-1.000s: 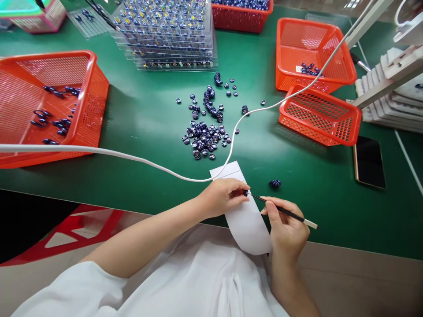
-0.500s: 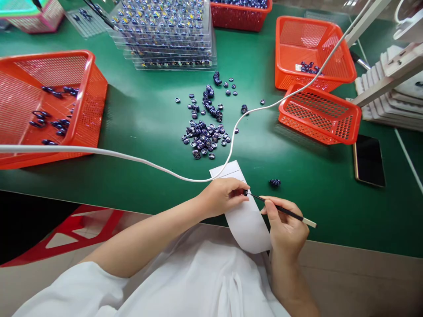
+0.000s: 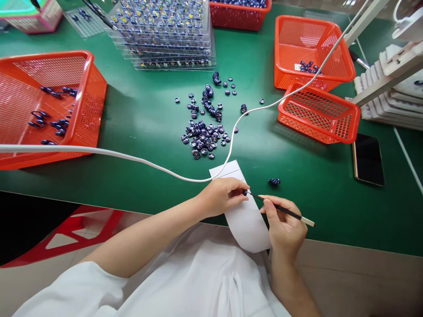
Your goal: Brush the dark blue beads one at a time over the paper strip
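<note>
Pinched between the fingertips of my left hand (image 3: 223, 197) is a small dark piece (image 3: 245, 192), mostly hidden by the fingers. My right hand (image 3: 287, 224) grips a thin paintbrush (image 3: 287, 211) with a black and pale handle, and its tip touches the small dark piece. Below both hands lies a white paper strip (image 3: 246, 226), reaching over the table's front edge. A dark twisted piece (image 3: 274, 182) rests on the green table (image 3: 142, 132) beyond my right hand. Farther off is a pile of shiny dark blue domed pieces (image 3: 205, 136), with a curved row of them (image 3: 209, 103) behind.
A white cable (image 3: 158, 169) crosses in front. Orange baskets stand at left (image 3: 95, 101), back right (image 3: 280, 57) and right (image 3: 319, 132). Stacked clear trays (image 3: 175, 64) of shiny pieces and a red basket (image 3: 236, 20) are at the back. A phone (image 3: 368, 159) lies at right.
Almost nothing differs. The whole view has shifted very slightly, while both hands, the brush and the small dark piece keep the same position relative to each other.
</note>
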Demonstrator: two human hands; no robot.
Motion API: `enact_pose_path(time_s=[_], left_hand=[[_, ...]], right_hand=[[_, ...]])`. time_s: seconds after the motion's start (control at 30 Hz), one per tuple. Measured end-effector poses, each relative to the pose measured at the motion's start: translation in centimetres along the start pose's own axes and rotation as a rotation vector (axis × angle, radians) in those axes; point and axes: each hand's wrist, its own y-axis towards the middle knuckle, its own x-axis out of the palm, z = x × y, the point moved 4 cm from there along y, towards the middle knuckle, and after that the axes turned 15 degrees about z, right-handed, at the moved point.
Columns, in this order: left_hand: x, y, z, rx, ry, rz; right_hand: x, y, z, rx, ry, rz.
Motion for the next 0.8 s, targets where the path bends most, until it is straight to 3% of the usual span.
enact_pose_path(time_s=[0.23,0.5,0.8], left_hand=[[-0.02,0.09,0.05,-0.03,-0.003,-0.007],[0.08,0.07,0.0,-0.026,0.01,0.0],[0.09,0.03,0.05,-0.029,0.017,-0.005]], right_hand=[[0.37,0.06,0.33,-0.156,0.223,-0.159],[-0.06,-0.16,0.17,-0.144,0.245,-0.029],[0.3,-0.15,0.01,-0.128,0.094,-0.052]])
